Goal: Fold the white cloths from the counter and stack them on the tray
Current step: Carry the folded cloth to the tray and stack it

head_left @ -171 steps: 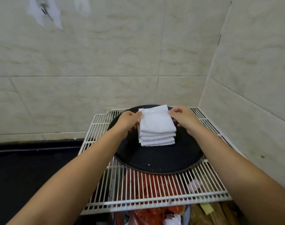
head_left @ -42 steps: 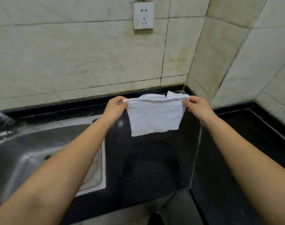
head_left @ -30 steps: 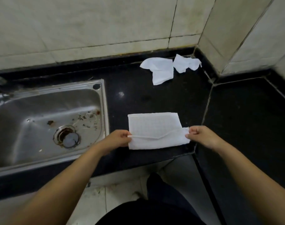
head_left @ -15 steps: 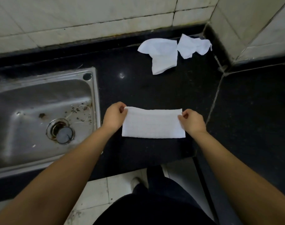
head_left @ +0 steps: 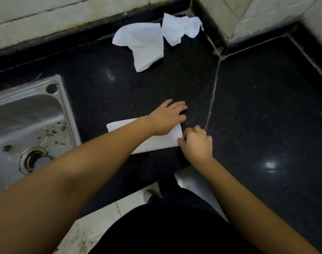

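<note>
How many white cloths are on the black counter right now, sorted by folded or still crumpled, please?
Half-folded flat white cloth under both hands: 1
Crumpled white cloths by the back wall: 2
Total: 3

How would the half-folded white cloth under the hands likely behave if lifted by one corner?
The folded cloth would probably flop open, since the crumpled cloths nearby drape limply. It looks thin, so likely light. On the glossy counter it may slide when pushed.
</note>
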{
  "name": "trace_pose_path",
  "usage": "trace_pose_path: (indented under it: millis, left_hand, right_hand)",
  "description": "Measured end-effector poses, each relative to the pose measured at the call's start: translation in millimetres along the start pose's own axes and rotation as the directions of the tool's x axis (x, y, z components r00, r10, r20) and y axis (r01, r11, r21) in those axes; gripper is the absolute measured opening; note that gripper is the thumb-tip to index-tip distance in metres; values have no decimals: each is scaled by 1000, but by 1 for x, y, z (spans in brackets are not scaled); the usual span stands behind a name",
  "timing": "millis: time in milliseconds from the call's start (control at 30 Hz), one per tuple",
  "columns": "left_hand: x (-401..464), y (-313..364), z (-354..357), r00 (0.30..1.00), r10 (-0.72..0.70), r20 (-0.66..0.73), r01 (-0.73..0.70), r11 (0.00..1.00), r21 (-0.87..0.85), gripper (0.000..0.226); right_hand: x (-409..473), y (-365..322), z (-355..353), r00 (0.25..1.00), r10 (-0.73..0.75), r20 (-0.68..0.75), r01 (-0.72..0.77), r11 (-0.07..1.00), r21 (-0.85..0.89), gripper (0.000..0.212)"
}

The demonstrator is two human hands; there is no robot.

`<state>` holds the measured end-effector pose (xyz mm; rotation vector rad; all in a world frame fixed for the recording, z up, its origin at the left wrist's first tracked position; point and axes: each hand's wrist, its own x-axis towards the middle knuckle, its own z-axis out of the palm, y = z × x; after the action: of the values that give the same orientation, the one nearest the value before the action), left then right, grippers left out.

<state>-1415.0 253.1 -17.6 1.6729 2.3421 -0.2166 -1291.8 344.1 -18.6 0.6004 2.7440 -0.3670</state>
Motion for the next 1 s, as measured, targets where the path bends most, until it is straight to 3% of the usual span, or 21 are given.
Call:
trace_pose_path:
  millis: [67,133,233,333,433,567,667,733,867,1000]
  left_hand:
    - [-1,-9,-4,1000,20,21,-21,998,56,37]
    - [-12,-17,-8,999,6,38,-6,1000,11,35]
    - [-38,-21,-14,996,-84,-13,80,978,-191,19]
    - [-64,-23,-29,952,-298,-74,229,850,-474,17]
    - [-81,-38,-58,884,-453,-113,297,732,-613,33]
    - [-97,-65,-103,793,-568,-219,356,724,-590,21]
    - [-113,-69,-126,689,-621,-374,301,714,-632,21]
    - [-124,-60,-128,656,-600,-458,225,734,-641,15]
    - [-137,-24,-81,729,-552,-404,167,716,-678,10]
    - [-144,20,-4,841,-508,-183,248,665,-705,9]
  right_hand:
    - [1,1,-5,1000,15,25,-17,997,76,25]
    - [3,2,-15,996,62,62,-76,963,257,15]
    - [9,1,-26,989,68,135,-132,826,548,6]
    - [18,-8,-38,992,26,125,-111,661,743,10]
    - [31,-26,-68,999,-43,32,-1,594,805,18]
    - [34,-51,-125,973,-167,-160,227,570,790,4]
    - [24,-58,-153,920,-242,-309,392,524,756,13]
    - [13,-57,-158,892,-269,-363,450,461,765,18]
    - [-10,-41,-123,894,-345,-285,432,501,750,29]
    - [-35,-15,-53,918,-394,-36,325,698,638,36]
